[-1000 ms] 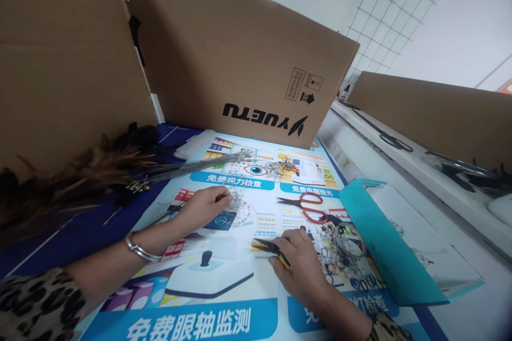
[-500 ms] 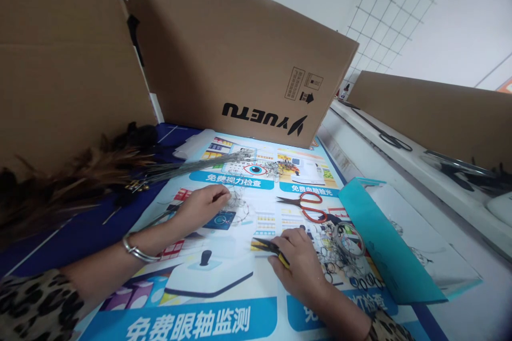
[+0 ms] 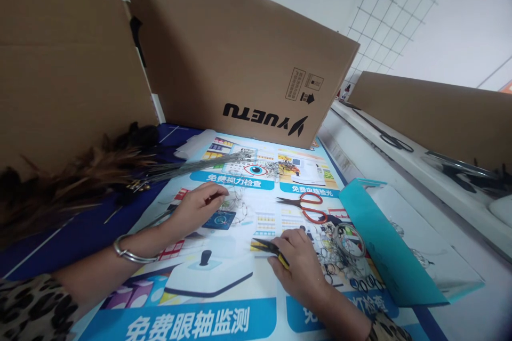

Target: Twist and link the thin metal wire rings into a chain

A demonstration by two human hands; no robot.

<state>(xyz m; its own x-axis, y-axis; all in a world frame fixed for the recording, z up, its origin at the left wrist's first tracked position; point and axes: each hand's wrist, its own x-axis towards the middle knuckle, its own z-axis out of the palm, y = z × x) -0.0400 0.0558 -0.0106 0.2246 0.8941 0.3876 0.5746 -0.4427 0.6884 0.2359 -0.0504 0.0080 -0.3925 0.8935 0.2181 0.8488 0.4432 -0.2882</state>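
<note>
The pliers have dark metal tips and a yellow part that looks like smooth plastic. The scissors have dark metal blades, and their red handles look like smooth, shiny plastic. The bracelet is smooth, very shiny metal. The bunch of thin sticks looks like dull grey metal wire. The feathers look soft and fluffy. The big box is plain brown cardboard, flat and not shiny. The printed sheet looks smooth and a bit shiny. The spotted sleeve is cloth.
</note>
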